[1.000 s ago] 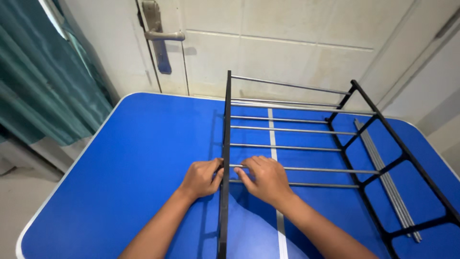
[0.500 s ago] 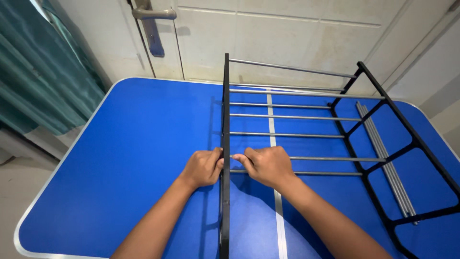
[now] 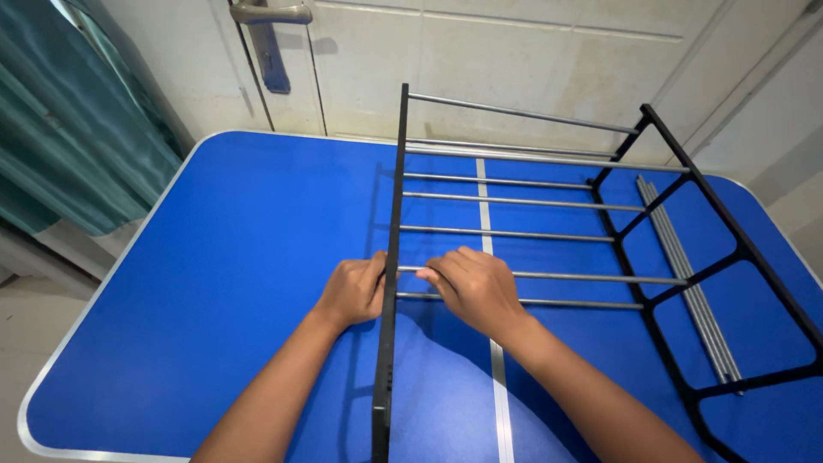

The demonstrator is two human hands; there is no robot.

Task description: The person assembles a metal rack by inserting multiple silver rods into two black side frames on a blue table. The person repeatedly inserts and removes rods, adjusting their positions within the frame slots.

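Blue folding worktop, black side frame upright near its middle, left hand cupped against frame's outer face, right hand fingers curled around a silver rod, loose rods toward right edge

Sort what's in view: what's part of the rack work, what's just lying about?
In hand:
- left hand on the black side frame
- right hand on a metal rod
- far side frame
- spare rods lying on the table

Lying about:
- blue table
- door with handle
- green curtain
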